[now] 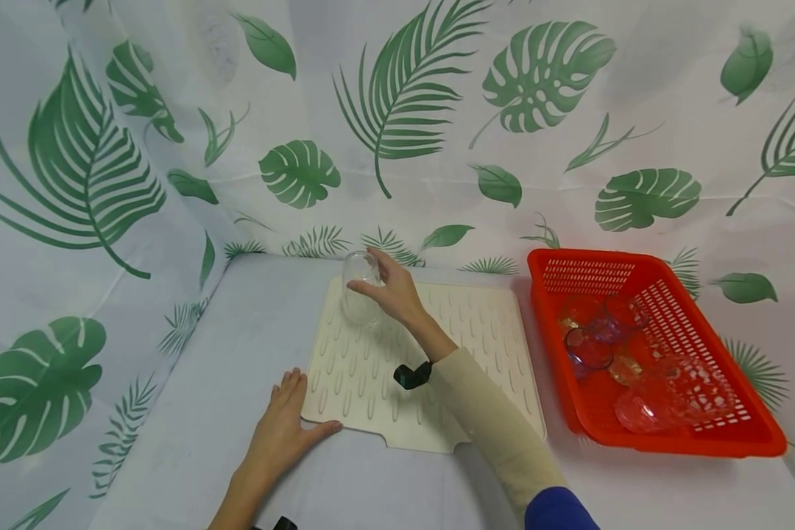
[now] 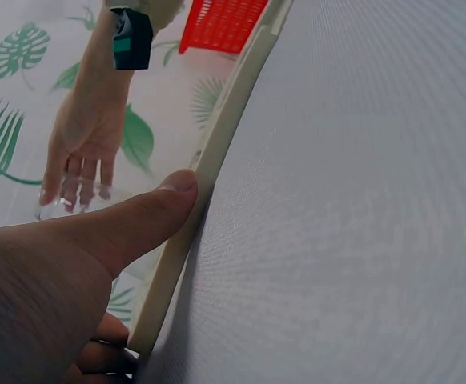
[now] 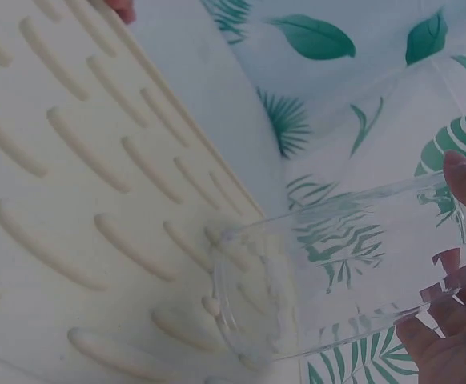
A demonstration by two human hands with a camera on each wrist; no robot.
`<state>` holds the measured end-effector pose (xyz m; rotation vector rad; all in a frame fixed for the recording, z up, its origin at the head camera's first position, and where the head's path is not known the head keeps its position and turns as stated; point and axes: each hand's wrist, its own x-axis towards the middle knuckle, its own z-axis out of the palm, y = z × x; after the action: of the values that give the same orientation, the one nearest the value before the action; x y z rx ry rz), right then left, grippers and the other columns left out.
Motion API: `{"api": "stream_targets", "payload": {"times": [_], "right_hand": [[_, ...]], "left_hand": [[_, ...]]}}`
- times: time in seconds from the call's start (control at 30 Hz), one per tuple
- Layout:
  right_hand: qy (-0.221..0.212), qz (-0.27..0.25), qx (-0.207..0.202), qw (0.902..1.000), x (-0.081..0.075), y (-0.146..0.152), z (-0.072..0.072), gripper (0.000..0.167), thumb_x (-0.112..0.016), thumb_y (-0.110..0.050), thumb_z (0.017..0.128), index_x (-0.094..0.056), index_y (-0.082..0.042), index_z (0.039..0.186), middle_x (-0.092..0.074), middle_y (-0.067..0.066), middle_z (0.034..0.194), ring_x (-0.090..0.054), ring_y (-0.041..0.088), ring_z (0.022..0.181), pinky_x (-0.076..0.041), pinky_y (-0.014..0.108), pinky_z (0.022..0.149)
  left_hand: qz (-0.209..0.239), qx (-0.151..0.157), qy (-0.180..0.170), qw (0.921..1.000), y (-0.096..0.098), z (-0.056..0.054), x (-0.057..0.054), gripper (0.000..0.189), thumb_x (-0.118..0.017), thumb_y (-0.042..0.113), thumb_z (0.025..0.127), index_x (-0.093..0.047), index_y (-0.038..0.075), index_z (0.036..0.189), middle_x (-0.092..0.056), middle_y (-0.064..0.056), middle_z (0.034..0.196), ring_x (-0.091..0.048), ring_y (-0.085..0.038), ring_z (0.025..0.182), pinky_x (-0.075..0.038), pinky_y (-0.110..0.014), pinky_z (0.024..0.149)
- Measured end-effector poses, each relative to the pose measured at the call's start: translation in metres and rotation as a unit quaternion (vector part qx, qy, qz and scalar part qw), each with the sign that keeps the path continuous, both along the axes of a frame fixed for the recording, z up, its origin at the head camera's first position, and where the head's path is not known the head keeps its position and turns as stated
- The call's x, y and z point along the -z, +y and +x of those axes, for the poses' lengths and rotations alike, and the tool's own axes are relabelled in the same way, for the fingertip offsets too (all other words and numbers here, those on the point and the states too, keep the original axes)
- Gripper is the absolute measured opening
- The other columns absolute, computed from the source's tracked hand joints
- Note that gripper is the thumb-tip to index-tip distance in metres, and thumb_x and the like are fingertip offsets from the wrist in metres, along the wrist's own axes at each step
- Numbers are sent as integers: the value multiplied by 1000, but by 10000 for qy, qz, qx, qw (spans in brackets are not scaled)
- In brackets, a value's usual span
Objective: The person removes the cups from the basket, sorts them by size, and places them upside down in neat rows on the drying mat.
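Observation:
My right hand (image 1: 399,293) grips a clear drinking glass (image 1: 358,305) near its top, thumb on one side and fingers on the other. In the right wrist view the lower end of the glass (image 3: 329,276) is right at the ridges of a cream drying mat (image 1: 397,408). This is the mat's back left corner. At the near left corner lies my left hand (image 1: 278,430), fingers stretched along the left side and thumb along the front edge. The left wrist view shows that thumb (image 2: 157,208) resting on the mat's rim.
A red plastic basket (image 1: 676,442) stands to the right of the mat, holding several clear and tinted glasses (image 1: 642,408). Leaf-patterned cloth (image 1: 397,213) hangs behind and to the left of the pale table surface (image 1: 192,442).

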<state>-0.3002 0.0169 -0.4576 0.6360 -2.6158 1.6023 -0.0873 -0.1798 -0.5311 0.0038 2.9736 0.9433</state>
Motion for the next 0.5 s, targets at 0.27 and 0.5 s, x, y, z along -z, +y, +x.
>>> {"api": "stream_targets", "payload": {"times": [0.27,0.5], "right_hand": [[-136,120,-66,9998,1,2,-1,82,-78,-39,87,-37,-16,155,-41,10,160,-43,29,146,-42,42,117],[-280,394,-97,9988,5,5,1,86,-79,-42,85,-36,-16,155,-49,11,154,-47,30,143,-41,47,118]], "left_hand": [[-20,17,70,10000,-1,0,0,115,-77,64,75,-31,-8,153,-25,-26,163,-19,-42,153,-18,-57,126],[-27,15,84,10000,-1,0,0,114,-77,64,76,-31,-7,153,-26,-26,162,-19,-42,153,-18,-57,126]]}}
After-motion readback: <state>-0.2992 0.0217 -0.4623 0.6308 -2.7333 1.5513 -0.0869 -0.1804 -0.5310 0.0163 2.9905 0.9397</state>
